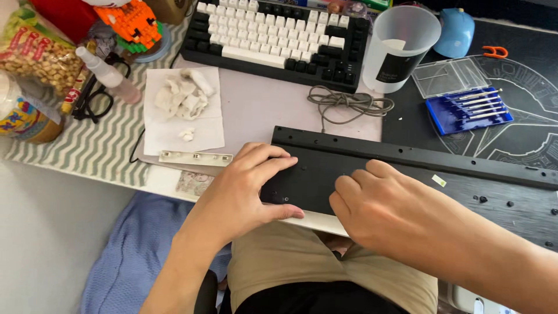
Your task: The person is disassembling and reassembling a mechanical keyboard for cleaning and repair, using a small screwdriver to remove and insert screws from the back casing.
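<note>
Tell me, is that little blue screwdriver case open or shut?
Open. The clear lid lies flipped back beside the blue tray, and the screwdrivers lie uncovered in a row.

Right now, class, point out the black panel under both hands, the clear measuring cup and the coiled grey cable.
black panel (407, 156): head view, upper rail.
clear measuring cup (401, 49): head view, side wall.
coiled grey cable (349, 103): head view, middle of coil.

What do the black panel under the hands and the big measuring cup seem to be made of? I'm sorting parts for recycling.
The black panel looks like matte moulded plastic or coated metal: flat, dull sheen, small screw holes; the view leaves that open. The measuring cup looks like frosted translucent plastic, since light passes through its cloudy wall.
</note>
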